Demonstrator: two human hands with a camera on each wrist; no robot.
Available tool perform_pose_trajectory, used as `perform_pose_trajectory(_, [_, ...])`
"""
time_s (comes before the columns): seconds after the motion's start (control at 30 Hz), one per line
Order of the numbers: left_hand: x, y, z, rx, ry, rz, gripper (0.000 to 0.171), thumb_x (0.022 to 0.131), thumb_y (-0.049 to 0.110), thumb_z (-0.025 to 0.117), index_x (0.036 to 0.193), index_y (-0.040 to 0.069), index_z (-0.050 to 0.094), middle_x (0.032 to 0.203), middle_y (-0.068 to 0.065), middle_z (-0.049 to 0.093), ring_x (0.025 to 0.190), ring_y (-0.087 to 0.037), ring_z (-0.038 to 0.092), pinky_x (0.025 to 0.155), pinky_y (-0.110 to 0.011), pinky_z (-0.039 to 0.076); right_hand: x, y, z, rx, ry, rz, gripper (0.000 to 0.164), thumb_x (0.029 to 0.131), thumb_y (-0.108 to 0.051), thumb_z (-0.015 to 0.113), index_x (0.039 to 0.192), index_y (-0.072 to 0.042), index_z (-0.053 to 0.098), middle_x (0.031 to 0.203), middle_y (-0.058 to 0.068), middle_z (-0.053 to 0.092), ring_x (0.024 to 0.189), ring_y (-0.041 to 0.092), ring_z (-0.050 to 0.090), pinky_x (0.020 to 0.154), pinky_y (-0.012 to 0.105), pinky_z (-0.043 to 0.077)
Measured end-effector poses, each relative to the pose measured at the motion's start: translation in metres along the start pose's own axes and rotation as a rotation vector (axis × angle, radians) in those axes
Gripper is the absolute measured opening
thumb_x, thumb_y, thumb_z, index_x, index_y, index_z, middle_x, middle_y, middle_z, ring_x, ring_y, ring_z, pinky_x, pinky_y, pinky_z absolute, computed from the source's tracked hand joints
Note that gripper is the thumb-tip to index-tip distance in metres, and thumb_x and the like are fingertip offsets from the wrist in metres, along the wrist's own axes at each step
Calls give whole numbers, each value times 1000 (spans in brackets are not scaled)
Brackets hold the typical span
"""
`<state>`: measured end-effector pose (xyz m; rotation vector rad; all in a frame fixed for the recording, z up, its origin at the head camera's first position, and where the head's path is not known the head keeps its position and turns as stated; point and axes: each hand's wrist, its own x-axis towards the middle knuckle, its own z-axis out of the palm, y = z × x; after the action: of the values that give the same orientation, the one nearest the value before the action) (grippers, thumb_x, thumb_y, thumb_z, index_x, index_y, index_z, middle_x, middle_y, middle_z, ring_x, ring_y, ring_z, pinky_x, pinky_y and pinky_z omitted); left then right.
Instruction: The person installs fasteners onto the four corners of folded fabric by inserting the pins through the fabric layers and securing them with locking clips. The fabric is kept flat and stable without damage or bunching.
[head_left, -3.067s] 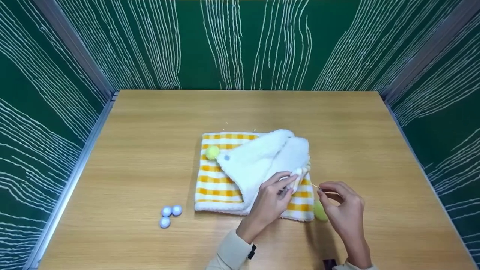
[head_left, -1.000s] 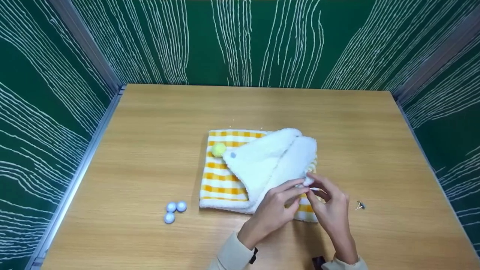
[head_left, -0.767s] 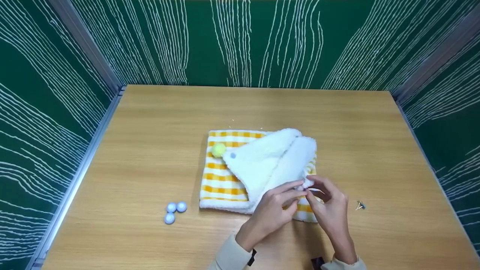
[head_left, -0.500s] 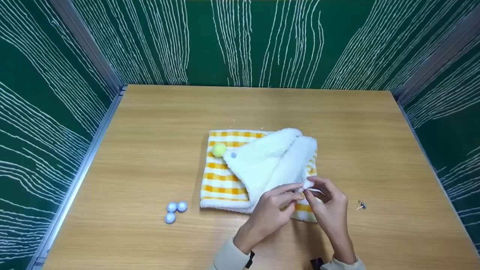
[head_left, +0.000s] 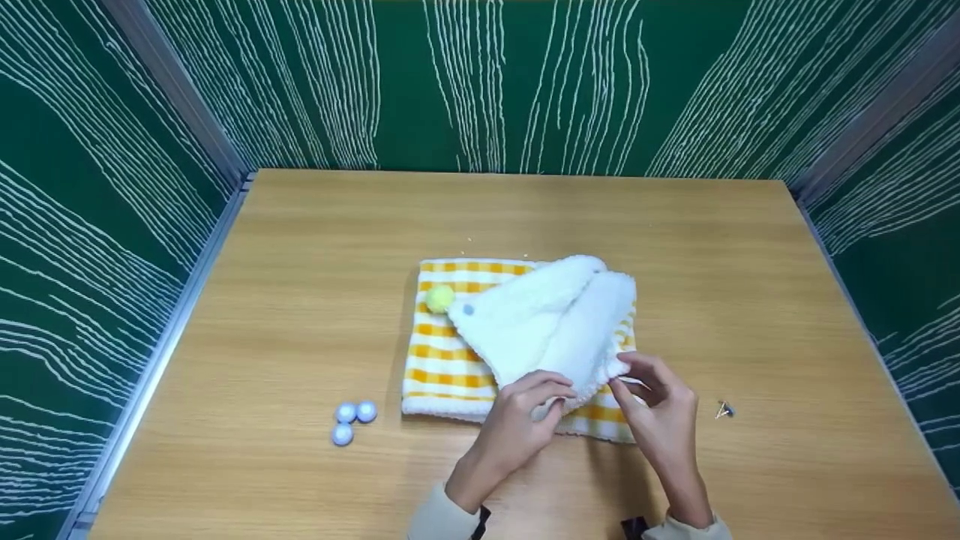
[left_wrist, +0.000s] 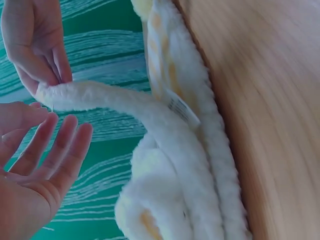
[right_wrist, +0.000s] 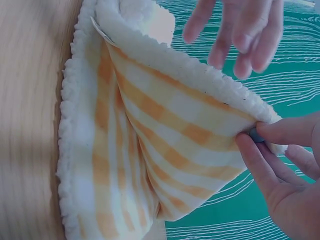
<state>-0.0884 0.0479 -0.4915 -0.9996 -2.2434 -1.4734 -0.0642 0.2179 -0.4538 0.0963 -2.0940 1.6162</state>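
A yellow-and-white checked fleece cloth (head_left: 450, 375) lies on the table, one flap folded over to show its white fleece side. My right hand (head_left: 660, 405) pinches the flap's right corner, raised off the table; the right wrist view shows a small blue-grey round head (right_wrist: 256, 134) between its fingertips. In the left wrist view a thin sliver projects below that corner. My left hand (head_left: 525, 409) is over the flap's lower edge, apart from the corner, its fingers (left_wrist: 60, 150) loosely extended. At the flap's left tip are a blue-grey dot (head_left: 469, 310) and a yellow pompom (head_left: 439, 298).
Three pale blue balls (head_left: 346, 412) sit together left of the cloth. To the right of my right hand lie small brass-legged fasteners (head_left: 724, 410) with blue-grey heads. Tiny white specks lie behind the cloth. Green walls with white lines enclose the wooden table (head_left: 315, 247).
My right hand, earlier right of the cloth with a thin brass-coloured piece, came to the corner and now pinches it. My left hand let go of the corner and drew left toward me.
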Motion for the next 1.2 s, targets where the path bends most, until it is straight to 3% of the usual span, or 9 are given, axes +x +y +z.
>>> perform_pose_trajectory(0.2, [-10,-8,-16,34,35,-62,18,79,-2,57,90,8,66,97,-1,60,92,-6,55,69,-19,49,-1,4,1,40,15,43,29,65,21,62,93,12,58,85,25,59,75,25,61,65,26,52])
perform_pose_trajectory(0.33, [-18,-16,-28,50,80,-93,18,78,-4,57,90,6,66,95,-1,60,86,-9,57,68,-16,48,-2,5,2,53,19,40,29,65,22,61,93,13,58,84,27,58,74,23,61,65,26,52])
perform_pose_trajectory(0.53, [-33,-30,-50,63,183,-165,21,75,-7,57,89,5,67,93,-2,61,85,-11,57,64,-18,49,-3,4,1,46,14,47,29,66,21,60,94,14,57,86,29,57,76,21,61,66,24,51])
perform_pose_trajectory(0.63, [-41,-36,-63,75,232,-208,23,75,-8,58,90,8,67,93,-1,61,86,-12,58,62,-20,50,-3,4,0,34,15,47,29,67,20,60,95,13,57,87,29,57,76,21,61,66,23,51])
perform_pose_trajectory(0.77, [-45,-41,-75,83,245,-240,25,77,-7,58,92,11,66,93,-1,61,86,-14,58,63,-22,50,-4,5,-2,33,23,52,29,67,21,60,94,14,57,87,29,57,77,21,61,66,23,51])
perform_pose_trajectory(1.1, [-66,-53,-104,87,333,-290,20,75,-10,57,92,-1,65,94,-6,61,84,-23,58,62,-25,52,-3,7,-1,43,16,48,29,66,21,60,94,14,57,87,29,57,78,21,61,67,24,51])
perform_pose_trajectory(1.2, [-72,-56,-114,138,356,-307,19,74,-10,59,90,-2,65,92,-6,61,80,-23,59,60,-25,52,-3,6,0,42,20,52,28,66,21,60,93,14,57,87,29,57,77,20,61,66,23,51])
